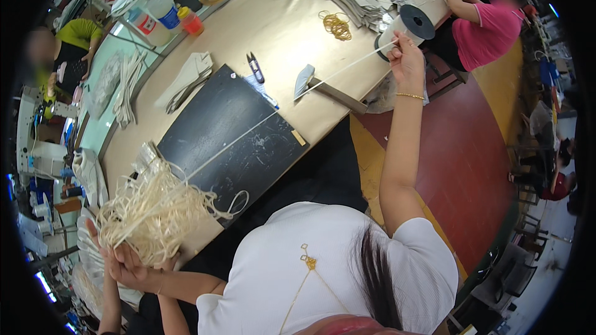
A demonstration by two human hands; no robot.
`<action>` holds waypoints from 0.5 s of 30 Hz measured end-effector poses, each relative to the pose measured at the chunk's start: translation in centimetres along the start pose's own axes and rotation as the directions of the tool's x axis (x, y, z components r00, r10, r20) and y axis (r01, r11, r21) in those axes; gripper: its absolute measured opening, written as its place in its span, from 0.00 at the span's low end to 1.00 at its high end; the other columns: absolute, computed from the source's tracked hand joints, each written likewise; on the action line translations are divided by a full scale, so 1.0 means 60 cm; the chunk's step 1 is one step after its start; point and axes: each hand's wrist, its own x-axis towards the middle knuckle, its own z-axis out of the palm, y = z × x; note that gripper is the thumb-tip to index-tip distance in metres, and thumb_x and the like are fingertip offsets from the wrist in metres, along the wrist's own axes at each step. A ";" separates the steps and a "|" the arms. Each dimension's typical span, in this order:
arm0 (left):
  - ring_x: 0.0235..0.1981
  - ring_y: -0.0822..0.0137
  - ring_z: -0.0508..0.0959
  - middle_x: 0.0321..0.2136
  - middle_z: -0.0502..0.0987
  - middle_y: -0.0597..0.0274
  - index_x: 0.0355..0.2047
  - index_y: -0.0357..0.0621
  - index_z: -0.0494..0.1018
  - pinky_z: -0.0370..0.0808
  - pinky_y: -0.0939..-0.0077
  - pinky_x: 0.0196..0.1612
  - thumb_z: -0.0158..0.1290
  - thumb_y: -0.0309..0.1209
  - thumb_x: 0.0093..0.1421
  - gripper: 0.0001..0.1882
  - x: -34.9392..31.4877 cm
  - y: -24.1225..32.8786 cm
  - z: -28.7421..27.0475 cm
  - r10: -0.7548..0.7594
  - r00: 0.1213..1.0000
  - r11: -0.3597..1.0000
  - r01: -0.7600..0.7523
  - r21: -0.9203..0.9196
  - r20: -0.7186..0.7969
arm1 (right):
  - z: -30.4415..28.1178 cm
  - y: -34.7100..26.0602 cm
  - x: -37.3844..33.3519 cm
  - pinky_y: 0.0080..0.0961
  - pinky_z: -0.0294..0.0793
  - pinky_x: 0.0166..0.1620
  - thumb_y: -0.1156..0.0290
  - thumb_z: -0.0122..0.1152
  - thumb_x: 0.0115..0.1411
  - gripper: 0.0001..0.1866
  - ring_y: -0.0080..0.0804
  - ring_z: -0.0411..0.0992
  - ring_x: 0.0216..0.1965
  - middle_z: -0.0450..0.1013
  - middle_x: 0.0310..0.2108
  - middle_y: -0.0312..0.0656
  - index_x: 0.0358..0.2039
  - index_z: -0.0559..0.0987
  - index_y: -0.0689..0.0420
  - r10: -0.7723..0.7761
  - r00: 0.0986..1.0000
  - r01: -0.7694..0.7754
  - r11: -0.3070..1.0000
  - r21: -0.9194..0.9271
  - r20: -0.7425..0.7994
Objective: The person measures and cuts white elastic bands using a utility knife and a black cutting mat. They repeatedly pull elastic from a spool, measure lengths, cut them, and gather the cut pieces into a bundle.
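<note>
A narrow white tape (233,141) stretches taut and slanting across the table between my two hands. At the far right, my right hand (406,56) pinches it with arm extended, beside a large spool (417,23) with black flanges and white winding. At the lower left, my left hand (129,267) closes on the tape's other stretch, fingers curled and partly hidden. Right by it lies a big tangled heap of cream tape (161,217). Under the tape's middle are a dark cutting board (230,130) and a metal bar (335,93) with a wrapped end.
Black thread snips (255,68), yellow rubber bands (335,25) and stacked grey-white pieces (186,80) lie on the table (273,31). Bottles (189,20) stand at the back left. A co-worker's forearms (110,304) are close to my left hand; a person in pink (490,34) sits far right.
</note>
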 end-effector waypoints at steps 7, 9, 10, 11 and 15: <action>0.18 0.76 0.68 0.26 0.72 0.54 0.64 0.41 0.42 0.69 0.82 0.22 0.45 0.19 0.58 0.36 -0.007 -0.014 0.030 0.083 0.995 0.990 -0.088 0.106 0.045 | -0.001 -0.004 -0.006 0.15 0.64 0.26 0.68 0.54 0.63 0.11 0.16 0.63 0.21 0.70 0.28 0.34 0.41 0.73 0.62 0.022 0.998 -0.023 1.000 0.012 0.053; 0.25 0.71 0.74 0.32 0.73 0.47 0.64 0.36 0.45 0.75 0.77 0.32 0.45 0.22 0.57 0.35 -0.019 -0.029 0.020 0.241 0.970 0.936 -0.231 0.267 -0.005 | 0.011 -0.002 -0.023 0.16 0.66 0.28 0.68 0.55 0.62 0.10 0.16 0.65 0.23 0.71 0.29 0.35 0.40 0.74 0.61 0.050 0.996 -0.052 0.998 0.032 0.069; 0.29 0.68 0.75 0.37 0.73 0.41 0.64 0.32 0.43 0.75 0.75 0.36 0.46 0.25 0.56 0.37 -0.035 -0.035 -0.007 0.345 0.938 0.857 -0.295 0.422 -0.045 | 0.013 -0.003 -0.034 0.16 0.67 0.28 0.68 0.56 0.62 0.09 0.17 0.67 0.24 0.72 0.29 0.35 0.39 0.74 0.59 0.058 0.994 -0.062 0.997 0.043 0.095; 0.35 0.64 0.75 0.40 0.72 0.39 0.63 0.31 0.43 0.73 0.71 0.41 0.44 0.27 0.56 0.37 -0.042 -0.034 -0.029 0.418 0.908 0.732 -0.360 0.579 0.037 | 0.022 0.002 -0.047 0.15 0.68 0.29 0.68 0.57 0.61 0.08 0.19 0.70 0.25 0.74 0.29 0.36 0.38 0.74 0.58 0.068 0.990 -0.075 0.996 0.052 0.127; 0.50 0.52 0.73 0.47 0.69 0.32 0.61 0.29 0.50 0.70 0.59 0.53 0.41 0.29 0.56 0.32 -0.042 -0.029 -0.060 0.527 0.791 0.252 -0.494 0.833 0.310 | 0.051 0.007 -0.099 0.15 0.70 0.31 0.69 0.59 0.60 0.07 0.22 0.74 0.28 0.76 0.30 0.39 0.36 0.75 0.57 0.068 0.985 -0.067 0.998 -0.014 0.157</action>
